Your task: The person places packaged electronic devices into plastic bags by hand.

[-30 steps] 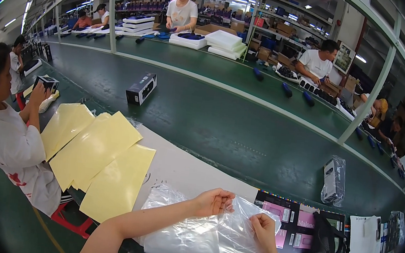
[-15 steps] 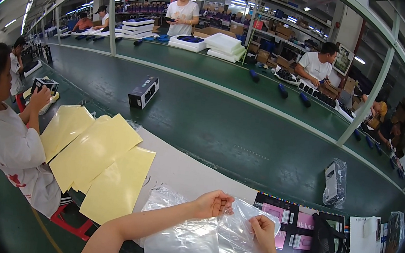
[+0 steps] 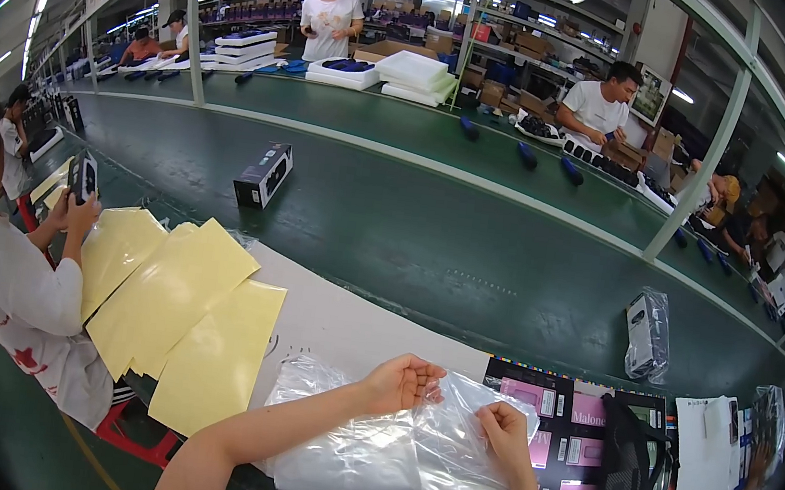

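A thin clear plastic bag is spread between my hands, lying over the worktop. My left hand has curled fingers closed on its upper left edge, the palm turned partly up. With thumb and fingers pressed together, my right hand pinches the same bag near its upper right edge. Beneath and to the left of it, a pile of clear plastic bags lies flat, partly covered by my left forearm.
Yellow sheets fan out at left beside a seated co-worker holding a small box. On the green conveyor stand a black-and-white box and a bagged box. A black mesh pouch lies on printed sheets at right.
My view has shifted slightly, moving the scene left in it. Both hands keep their hold on the bag with little movement. The co-worker at left has tipped the small box upright.
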Motion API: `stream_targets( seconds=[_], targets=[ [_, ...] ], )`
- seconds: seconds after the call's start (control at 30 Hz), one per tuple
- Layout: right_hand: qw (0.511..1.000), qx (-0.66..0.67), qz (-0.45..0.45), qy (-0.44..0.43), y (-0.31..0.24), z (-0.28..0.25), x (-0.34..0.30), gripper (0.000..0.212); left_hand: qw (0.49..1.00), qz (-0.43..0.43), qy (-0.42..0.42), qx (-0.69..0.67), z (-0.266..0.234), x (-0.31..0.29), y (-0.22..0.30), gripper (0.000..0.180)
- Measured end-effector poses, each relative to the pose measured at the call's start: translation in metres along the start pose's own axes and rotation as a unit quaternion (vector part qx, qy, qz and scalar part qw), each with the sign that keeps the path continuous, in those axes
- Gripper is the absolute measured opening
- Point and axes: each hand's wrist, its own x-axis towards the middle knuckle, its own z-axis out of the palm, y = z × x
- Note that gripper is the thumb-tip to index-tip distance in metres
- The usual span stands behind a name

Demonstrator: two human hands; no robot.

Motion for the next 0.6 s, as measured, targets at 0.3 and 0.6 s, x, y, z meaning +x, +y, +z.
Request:
stream_targets(
  seconds=[0.3, 0.6],
  targets=[
    [1.000, 0.015, -0.004, -0.007, 0.0041, -0.0024, 0.0010, 0.014, 1.000, -0.005, -0.002, 0.009, 0.0016, 0.0007, -0.0008, 0.030],
    [1.000, 0.008, -0.004, -0.008, 0.0017, -0.0011, 0.0006, 0.015, 0.999, 0.003, -0.034, 0.022, -0.0022, 0.0008, -0.0008, 0.029]
  ],
)
